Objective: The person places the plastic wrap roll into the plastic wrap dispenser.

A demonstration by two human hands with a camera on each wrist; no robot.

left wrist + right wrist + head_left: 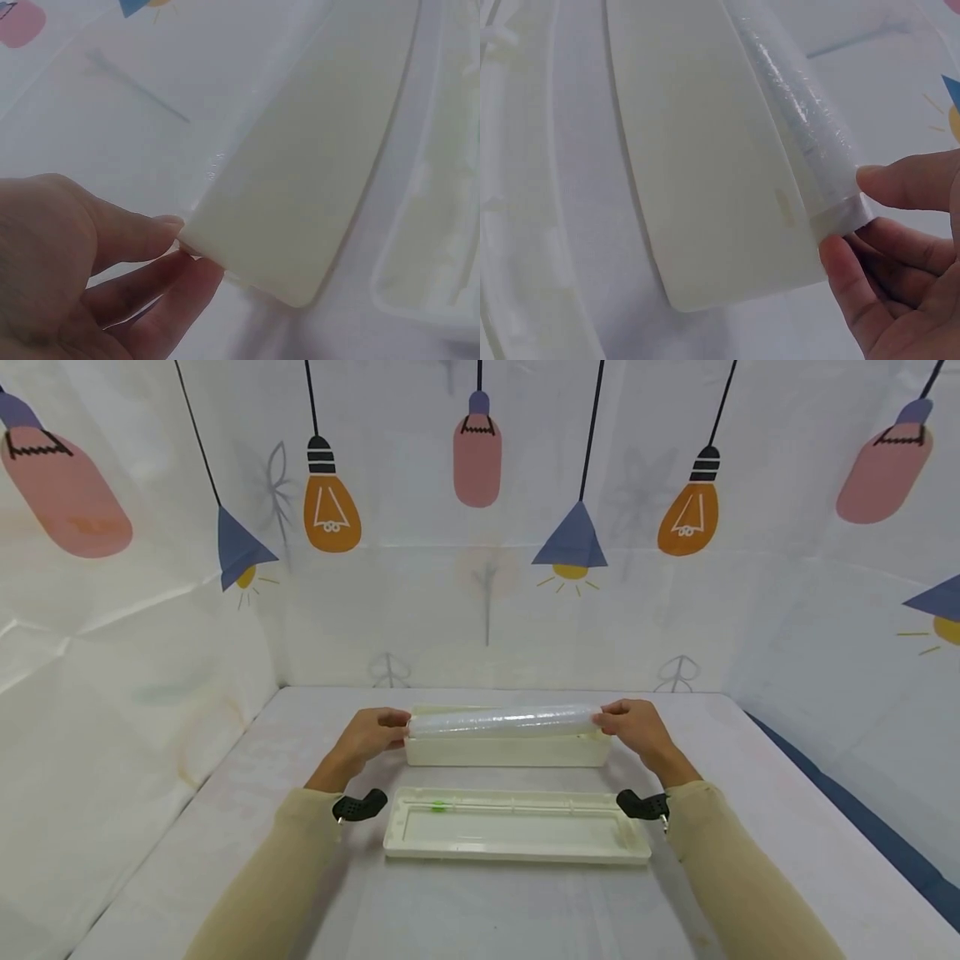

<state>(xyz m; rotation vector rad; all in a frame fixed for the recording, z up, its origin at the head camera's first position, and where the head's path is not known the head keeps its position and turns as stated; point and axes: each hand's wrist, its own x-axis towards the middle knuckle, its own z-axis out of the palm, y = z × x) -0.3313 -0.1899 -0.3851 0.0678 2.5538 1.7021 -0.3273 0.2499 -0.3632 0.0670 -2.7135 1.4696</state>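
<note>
A shiny roll of cling film (506,721) lies partly inside a long cream box (506,752), its right end raised above the rim. My left hand (372,732) is at the roll's left end. In the left wrist view, the thumb and fingertips (169,225) meet at the box's upper corner and hide the end of the roll. At the other end, my right hand (636,727) pinches the roll, and the right wrist view shows the thumb on top of the film (802,112) with fingers beneath, beside the box wall (697,165).
Nearer to me lies the box's cream lid (517,832), inner side up, with a rail and a small green slider (438,807). The white table (517,910) meets a lamp-patterned curtain (420,610) at the back and sides.
</note>
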